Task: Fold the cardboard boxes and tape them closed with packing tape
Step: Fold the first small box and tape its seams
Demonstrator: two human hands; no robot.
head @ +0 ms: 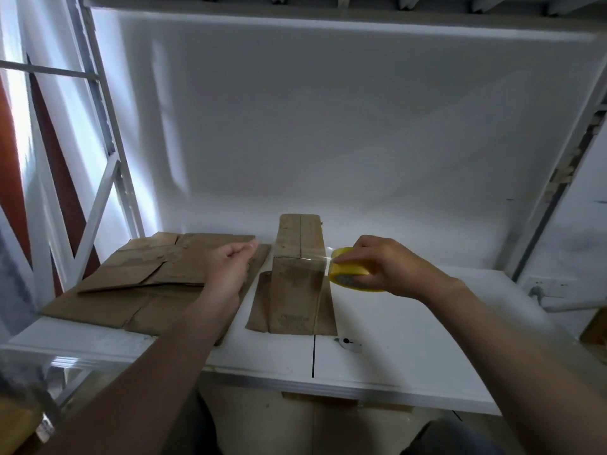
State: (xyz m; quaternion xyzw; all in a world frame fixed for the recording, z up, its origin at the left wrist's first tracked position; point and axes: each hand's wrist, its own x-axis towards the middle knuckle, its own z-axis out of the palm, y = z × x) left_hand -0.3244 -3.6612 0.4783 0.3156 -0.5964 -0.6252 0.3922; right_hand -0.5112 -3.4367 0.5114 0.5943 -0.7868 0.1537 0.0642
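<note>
The right hand (377, 264) grips a yellow tape roll (353, 274); a clear strip runs from it to the upright box (297, 274) just left of it. The left hand (230, 267), loosely curled, hovers over flat cardboard (131, 284). A small cutter (348, 343) lies below the right hand.

One standing box (297, 267); one tape roll (353, 274); one small cutter (347, 343); flat cardboard pile (144, 284), count unclear; two hands.

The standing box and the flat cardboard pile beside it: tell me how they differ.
The standing box is folded into shape and upright; the flat cardboard pile lies unfolded on the table. Clear tape runs from the box to the yellow roll in the right hand; none shows on the pile. Both are worn brown cardboard.
</note>
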